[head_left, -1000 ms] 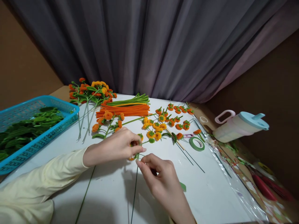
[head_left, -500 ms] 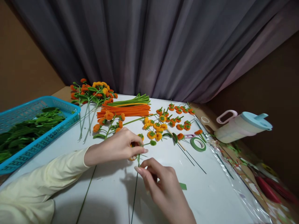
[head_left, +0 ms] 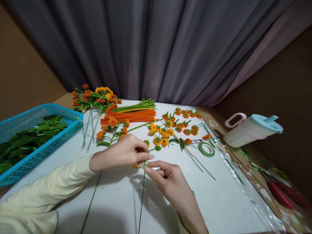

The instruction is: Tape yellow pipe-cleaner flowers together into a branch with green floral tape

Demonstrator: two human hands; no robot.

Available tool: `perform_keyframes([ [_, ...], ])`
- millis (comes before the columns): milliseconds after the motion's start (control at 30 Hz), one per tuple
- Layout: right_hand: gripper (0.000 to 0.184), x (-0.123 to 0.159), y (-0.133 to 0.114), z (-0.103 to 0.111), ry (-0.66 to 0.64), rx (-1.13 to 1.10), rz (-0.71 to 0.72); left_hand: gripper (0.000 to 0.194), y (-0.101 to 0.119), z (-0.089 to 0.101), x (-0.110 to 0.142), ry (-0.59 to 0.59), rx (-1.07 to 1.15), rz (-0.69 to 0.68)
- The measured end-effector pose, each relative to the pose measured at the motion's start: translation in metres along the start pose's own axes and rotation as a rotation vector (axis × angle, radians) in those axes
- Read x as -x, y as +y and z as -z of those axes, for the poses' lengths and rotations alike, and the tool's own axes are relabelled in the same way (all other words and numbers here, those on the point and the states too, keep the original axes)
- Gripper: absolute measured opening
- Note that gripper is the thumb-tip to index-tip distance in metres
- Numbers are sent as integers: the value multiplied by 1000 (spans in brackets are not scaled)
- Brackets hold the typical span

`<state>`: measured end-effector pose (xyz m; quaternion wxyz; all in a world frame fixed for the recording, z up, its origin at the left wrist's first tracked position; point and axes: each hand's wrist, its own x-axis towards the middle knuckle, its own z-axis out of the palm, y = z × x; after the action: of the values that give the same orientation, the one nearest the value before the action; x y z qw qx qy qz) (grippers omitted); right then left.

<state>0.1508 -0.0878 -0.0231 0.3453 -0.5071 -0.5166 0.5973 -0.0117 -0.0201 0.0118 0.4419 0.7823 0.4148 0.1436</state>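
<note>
My left hand point(head_left: 125, 150) is closed in a pinch on a fuzzy flower stem. Beside its fingers show a yellow flower point(head_left: 147, 143) and a round green bud point(head_left: 158, 148); more orange petals are partly hidden under the palm. A dark green wire point(head_left: 142, 203) runs from the pinch toward the table's near edge. My right hand point(head_left: 168, 180) is closed too, its thumb and index fingertip pinching a strip of green floral tape point(head_left: 144, 163) against the stem, just below my left thumb. A bit of green shows past the right wrist.
A blue basket point(head_left: 39, 160) of green leaves stands left. Finished flower stems point(head_left: 91, 97), orange pipe cleaners point(head_left: 131, 115) and loose flower heads point(head_left: 164, 131) lie at the back. Rightward are a tape roll point(head_left: 206, 149), a tumbler point(head_left: 253, 130) and red-handled pliers point(head_left: 280, 195).
My right hand has moved up and slightly left, so its fingertips meet the stem beside my left thumb. The tape between the hands is shorter in view. My left hand barely moved.
</note>
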Motion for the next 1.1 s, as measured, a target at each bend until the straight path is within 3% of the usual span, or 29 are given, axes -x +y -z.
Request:
perform_keyframes([
  [267,32,0,3,-1,40,-10,62,37,2,5,-2,-95,-3,-54],
  [433,32,1,0,-1,36,52,97,40,5,8,-1,-97,-30,-54],
  [800,35,17,-4,0,35,579,199,33,-2,2,0,5,-323,-396],
  [1100,17,8,3,20,-28,171,9,28,-1,3,1,-70,-261,-542],
])
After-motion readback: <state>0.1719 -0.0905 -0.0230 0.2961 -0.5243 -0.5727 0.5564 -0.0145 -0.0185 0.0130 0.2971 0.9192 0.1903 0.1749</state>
